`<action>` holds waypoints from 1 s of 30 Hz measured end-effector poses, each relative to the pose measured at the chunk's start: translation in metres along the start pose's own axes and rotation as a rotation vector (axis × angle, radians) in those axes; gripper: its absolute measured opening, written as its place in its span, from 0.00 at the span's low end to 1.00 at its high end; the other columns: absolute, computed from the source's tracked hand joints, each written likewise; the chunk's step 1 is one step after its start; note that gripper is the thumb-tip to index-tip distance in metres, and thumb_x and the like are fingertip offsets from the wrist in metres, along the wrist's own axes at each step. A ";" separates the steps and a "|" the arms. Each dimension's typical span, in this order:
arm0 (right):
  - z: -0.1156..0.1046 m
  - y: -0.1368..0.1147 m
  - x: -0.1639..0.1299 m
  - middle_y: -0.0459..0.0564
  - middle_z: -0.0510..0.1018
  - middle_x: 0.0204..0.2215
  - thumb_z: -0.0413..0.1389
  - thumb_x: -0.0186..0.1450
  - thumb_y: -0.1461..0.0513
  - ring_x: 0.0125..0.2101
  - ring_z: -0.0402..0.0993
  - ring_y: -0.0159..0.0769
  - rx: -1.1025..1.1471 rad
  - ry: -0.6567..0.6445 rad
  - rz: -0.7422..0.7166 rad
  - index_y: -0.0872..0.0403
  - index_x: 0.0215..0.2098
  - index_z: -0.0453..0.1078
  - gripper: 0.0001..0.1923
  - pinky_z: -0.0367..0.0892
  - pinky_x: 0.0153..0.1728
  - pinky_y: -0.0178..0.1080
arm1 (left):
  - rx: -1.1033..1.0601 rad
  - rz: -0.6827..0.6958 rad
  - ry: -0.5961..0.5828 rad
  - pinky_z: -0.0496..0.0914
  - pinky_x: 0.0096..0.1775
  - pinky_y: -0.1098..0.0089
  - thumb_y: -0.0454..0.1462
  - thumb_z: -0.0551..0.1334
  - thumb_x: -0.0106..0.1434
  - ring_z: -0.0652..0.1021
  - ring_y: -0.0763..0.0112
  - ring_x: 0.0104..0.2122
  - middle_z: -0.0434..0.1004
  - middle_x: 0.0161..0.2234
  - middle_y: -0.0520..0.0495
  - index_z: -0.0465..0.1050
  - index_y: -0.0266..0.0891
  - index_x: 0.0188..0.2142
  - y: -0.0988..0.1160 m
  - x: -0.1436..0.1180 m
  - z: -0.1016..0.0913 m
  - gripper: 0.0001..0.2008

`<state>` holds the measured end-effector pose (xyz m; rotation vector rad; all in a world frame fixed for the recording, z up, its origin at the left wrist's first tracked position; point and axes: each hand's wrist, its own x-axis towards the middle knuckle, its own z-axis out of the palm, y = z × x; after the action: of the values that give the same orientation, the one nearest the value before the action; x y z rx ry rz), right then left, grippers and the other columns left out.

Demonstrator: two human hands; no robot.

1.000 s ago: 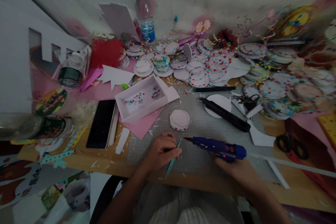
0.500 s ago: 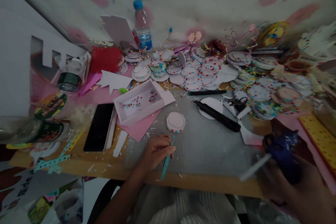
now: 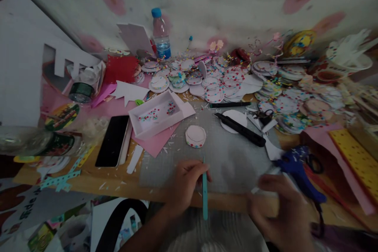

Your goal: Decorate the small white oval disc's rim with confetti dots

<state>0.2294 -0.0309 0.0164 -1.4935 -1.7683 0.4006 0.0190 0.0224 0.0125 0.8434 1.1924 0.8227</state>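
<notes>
A: How much open room is there on that counter (image 3: 124, 189)?

B: Not much. The grey mat (image 3: 236, 161) near the front edge is showing the only bare patch, with one round paper disc (image 3: 195, 136) sitting on it. Piles of discs (image 3: 224, 82) are crowding the back, and a phone (image 3: 113, 140) and a white tray (image 3: 156, 114) are filling the left.

A: And the hands?

B: Left hand (image 3: 184, 185) is pinching a teal stick (image 3: 204, 191) right at the counter's front edge, grip closed around it. Right hand (image 3: 283, 214) is hovering by the edge too (blurry, so can't tell its grip), just beside the blue glue gun (image 3: 298, 173) lying on the counter.
</notes>
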 end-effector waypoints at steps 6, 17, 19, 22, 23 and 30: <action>0.056 -0.033 0.029 0.44 0.67 0.21 0.47 0.61 0.73 0.24 0.62 0.35 0.001 -0.137 -0.547 0.51 0.34 0.59 0.10 0.57 0.24 0.36 | 0.130 0.067 0.113 0.54 0.23 0.71 0.43 0.59 0.54 0.58 0.76 0.20 0.52 0.15 0.56 0.58 0.39 0.13 0.001 -0.001 0.018 0.19; 0.072 -0.020 0.034 0.45 0.65 0.22 0.46 0.62 0.72 0.24 0.60 0.33 0.069 -0.211 -0.394 0.52 0.29 0.60 0.10 0.55 0.23 0.35 | 0.355 0.088 0.102 0.53 0.24 0.71 0.44 0.56 0.61 0.60 0.76 0.20 0.52 0.16 0.56 0.55 0.39 0.16 0.004 0.008 0.012 0.21; 0.078 -0.015 0.031 0.43 0.63 0.21 0.49 0.60 0.72 0.22 0.60 0.31 0.210 -0.214 -0.255 0.51 0.25 0.57 0.11 0.53 0.22 0.35 | 0.450 0.116 0.069 0.56 0.25 0.72 0.43 0.53 0.65 0.63 0.75 0.21 0.57 0.17 0.55 0.57 0.39 0.17 0.009 0.006 0.010 0.21; 0.088 -0.008 0.031 0.39 0.58 0.21 0.52 0.59 0.71 0.20 0.55 0.29 0.430 -0.045 -0.001 0.50 0.26 0.53 0.13 0.51 0.21 0.34 | 0.598 0.284 0.051 0.65 0.34 0.69 0.40 0.48 0.69 0.72 0.70 0.29 0.69 0.24 0.51 0.67 0.38 0.24 0.013 0.001 0.001 0.19; 0.091 -0.006 0.033 0.39 0.57 0.22 0.51 0.60 0.70 0.20 0.54 0.29 0.469 0.029 0.067 0.49 0.29 0.52 0.13 0.52 0.22 0.34 | 0.655 0.367 0.055 0.66 0.39 0.67 0.39 0.48 0.70 0.74 0.67 0.34 0.72 0.29 0.48 0.70 0.38 0.29 0.013 0.001 -0.004 0.17; 0.103 -0.002 0.048 0.39 0.53 0.24 0.46 0.66 0.67 0.22 0.50 0.30 0.585 0.089 0.285 0.48 0.31 0.46 0.12 0.53 0.22 0.33 | 1.264 0.695 -0.059 0.58 0.60 0.52 0.34 0.56 0.64 0.61 0.54 0.61 0.62 0.62 0.37 0.58 0.34 0.62 -0.007 0.025 -0.045 0.26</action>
<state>0.1535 0.0381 -0.0327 -1.3026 -1.2189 0.8948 -0.0198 0.0461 -0.0114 2.3853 1.3275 0.4808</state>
